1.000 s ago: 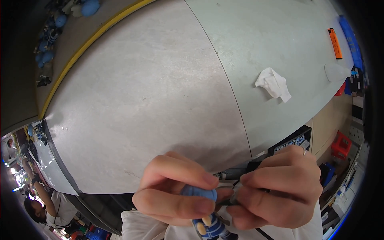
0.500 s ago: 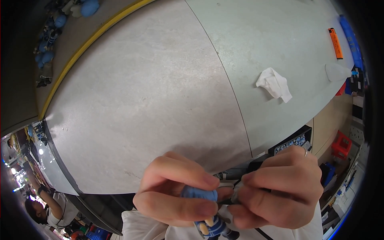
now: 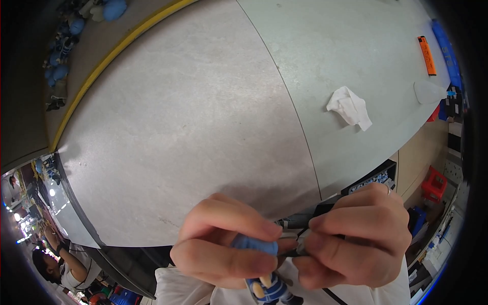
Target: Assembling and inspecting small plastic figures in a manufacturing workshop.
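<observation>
At the table's near edge my left hand (image 3: 226, 241) is closed around a small toy figure (image 3: 272, 288) with light-blue hair or headgear and a blue, dark-striped outfit. Its head sits between my thumb and fingers, and its body hangs below, tilted, with dark feet to the right. Close by on the right, my right hand (image 3: 358, 239) is pinched shut. Something small and pale greyish shows at its fingertips, next to the figure's head; I cannot make out what it is. My fingers hide most of the head.
A crumpled white tissue (image 3: 349, 108) lies on the table (image 3: 183, 122). Farther right are an orange bar-shaped item (image 3: 427, 56) and a blue tube (image 3: 447, 53). A dark tray of small blue pieces (image 3: 373, 182) stands beyond my right hand. More blue figures (image 3: 61, 71) lie behind the yellow edging (image 3: 101, 66). A co-worker (image 3: 66, 264) sits at left.
Both my hands keep nearly the same pose, with only slight finger shifts. The figure stays in my left hand. At left, the co-worker's head and arm have moved a little.
</observation>
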The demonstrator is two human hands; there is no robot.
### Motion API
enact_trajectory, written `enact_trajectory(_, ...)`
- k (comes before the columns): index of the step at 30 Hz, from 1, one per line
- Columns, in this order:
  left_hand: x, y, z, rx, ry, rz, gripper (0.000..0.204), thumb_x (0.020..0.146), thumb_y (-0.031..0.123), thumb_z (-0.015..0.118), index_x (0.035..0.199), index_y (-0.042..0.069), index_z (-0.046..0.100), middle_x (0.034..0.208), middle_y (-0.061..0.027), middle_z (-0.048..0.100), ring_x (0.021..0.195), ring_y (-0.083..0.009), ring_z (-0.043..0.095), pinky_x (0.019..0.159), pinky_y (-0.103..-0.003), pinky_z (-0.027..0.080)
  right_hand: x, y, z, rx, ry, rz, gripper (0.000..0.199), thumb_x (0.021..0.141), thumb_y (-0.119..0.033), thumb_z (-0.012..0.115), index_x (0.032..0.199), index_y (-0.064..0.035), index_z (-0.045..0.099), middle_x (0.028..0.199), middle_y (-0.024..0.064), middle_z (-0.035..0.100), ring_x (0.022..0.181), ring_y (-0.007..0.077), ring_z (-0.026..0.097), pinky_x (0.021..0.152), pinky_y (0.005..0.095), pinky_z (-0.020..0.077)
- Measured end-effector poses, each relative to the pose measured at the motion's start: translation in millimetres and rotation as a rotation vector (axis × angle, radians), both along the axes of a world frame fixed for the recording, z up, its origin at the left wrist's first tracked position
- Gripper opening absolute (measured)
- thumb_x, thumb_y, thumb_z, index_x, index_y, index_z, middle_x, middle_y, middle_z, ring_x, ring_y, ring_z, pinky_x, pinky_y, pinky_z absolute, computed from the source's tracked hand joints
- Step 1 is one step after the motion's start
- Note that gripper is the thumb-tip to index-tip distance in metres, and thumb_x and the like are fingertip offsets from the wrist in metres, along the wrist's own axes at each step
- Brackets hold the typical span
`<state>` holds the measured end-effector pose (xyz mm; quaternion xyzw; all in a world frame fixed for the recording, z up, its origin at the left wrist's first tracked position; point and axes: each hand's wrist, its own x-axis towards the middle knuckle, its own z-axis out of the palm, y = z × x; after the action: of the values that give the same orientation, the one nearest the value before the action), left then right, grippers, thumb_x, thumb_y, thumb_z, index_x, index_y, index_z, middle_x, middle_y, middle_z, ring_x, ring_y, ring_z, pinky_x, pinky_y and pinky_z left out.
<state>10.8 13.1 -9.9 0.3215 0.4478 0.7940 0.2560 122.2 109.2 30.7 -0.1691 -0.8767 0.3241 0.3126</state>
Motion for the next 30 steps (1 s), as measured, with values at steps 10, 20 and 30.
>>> enact_trajectory(10, -14.1, -4.8, 0.6, 0.013, -0.137, -0.222, 0.028, 0.062, -0.002, 0.077, 0.084, 0.003, 0.059, 0.089, -0.0202, 0.060, 0.063, -0.0180, 0.060, 0.051, -0.024, 0.047, 3.5, 9.8, -2.2, -0.065, 0.080, 0.125, 0.021, 0.066, -0.021, 0.074, 0.071, -0.0078, 0.058, 0.074, 0.0063, 0.057, 0.050, 0.0112, 0.049, 0.043, 0.0207, 0.0371)
enact_trajectory(20, -8.6, -7.5, 3.5, -0.015, -0.140, -0.194, 0.033, 0.060, 0.003, 0.080, 0.086, 0.003, 0.060, 0.087, -0.0193, 0.061, 0.062, -0.0176, 0.059, 0.053, -0.024, 0.047, -0.7, 6.3, -2.9, -0.066, 0.097, 0.092, 0.019, 0.064, -0.018, 0.075, 0.069, -0.0096, 0.059, 0.071, 0.0042, 0.058, 0.050, 0.0104, 0.049, 0.043, 0.0205, 0.0370)
enact_trajectory(30, -6.9, -9.6, 5.4, -0.091, -0.090, -0.154, 0.034, 0.057, 0.004, 0.081, 0.083, 0.007, 0.059, 0.084, -0.0160, 0.061, 0.062, -0.0162, 0.059, 0.052, -0.023, 0.046, -2.1, 7.3, -3.9, -0.054, 0.095, 0.114, 0.019, 0.062, -0.018, 0.076, 0.069, -0.0097, 0.060, 0.070, 0.0035, 0.058, 0.050, 0.0105, 0.049, 0.043, 0.0203, 0.0372)
